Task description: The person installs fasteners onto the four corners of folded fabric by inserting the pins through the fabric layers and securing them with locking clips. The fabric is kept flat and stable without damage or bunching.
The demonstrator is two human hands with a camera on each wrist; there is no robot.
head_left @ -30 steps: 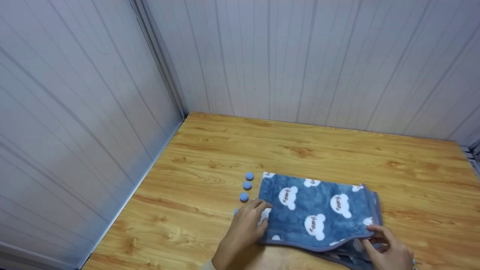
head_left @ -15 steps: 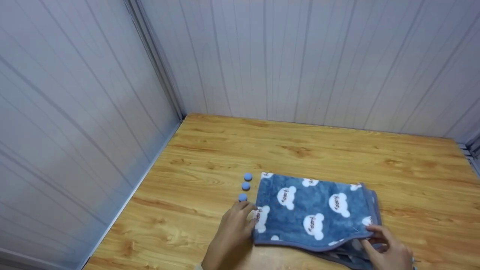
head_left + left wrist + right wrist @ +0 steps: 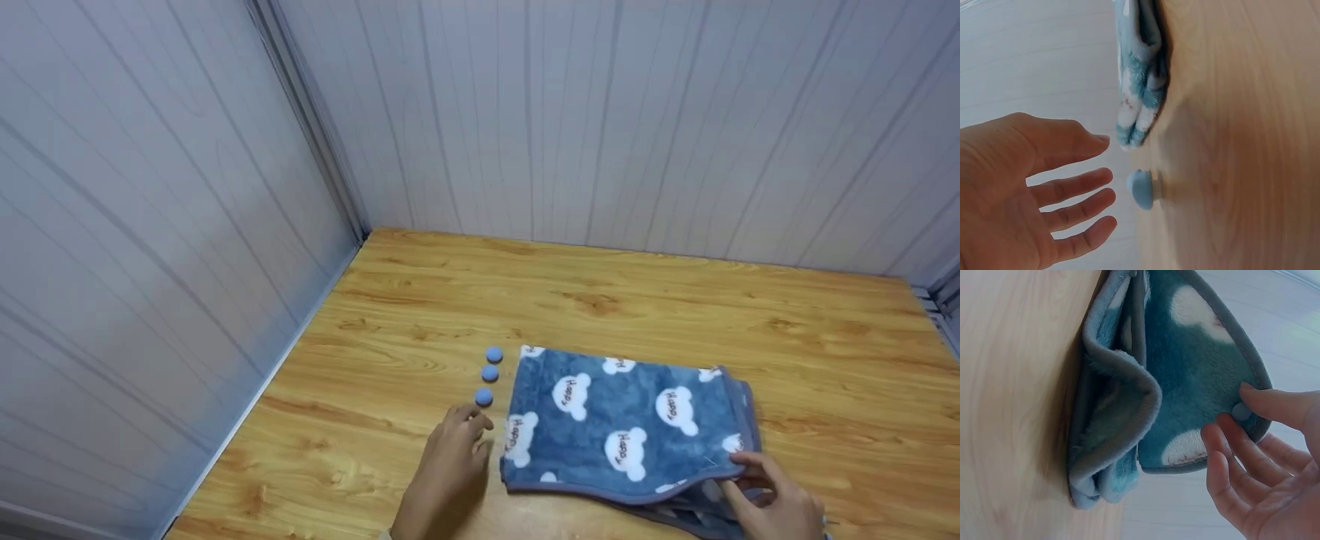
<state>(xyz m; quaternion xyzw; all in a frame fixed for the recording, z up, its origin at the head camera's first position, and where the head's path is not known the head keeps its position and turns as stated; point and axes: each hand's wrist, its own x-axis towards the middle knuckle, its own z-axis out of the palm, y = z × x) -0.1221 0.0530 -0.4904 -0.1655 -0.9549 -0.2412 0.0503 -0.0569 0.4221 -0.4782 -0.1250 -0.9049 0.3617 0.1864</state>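
Three blue knobs [image 3: 490,373] stand on the wooden table [image 3: 420,300] in a loose near-to-far row, just left of the cloth.

Cloth [image 3: 619,420]: folded in layers, blue with white bear heads, several lettered "Happy", grey edging. Lies on the near part of the table, right of the knobs. Near right corner raised; lower layers show beneath it.

Right hand [image 3: 780,499]: at the raised corner, thumb and fingertips pinching the cloth. A round blue bead [image 3: 1241,412] sits at the pinch, on the underside. A short pale line shows on the upper face close by; too small to identify.

Left hand [image 3: 450,446]: left of the cloth, just beside the nearest knob. Fingers relaxed and somewhat spread, holding nothing. Left wrist view: fingertips apart from a knob, which has a paler part between its head and the table.

Pale panelled walls [image 3: 600,127] at left and far sides.
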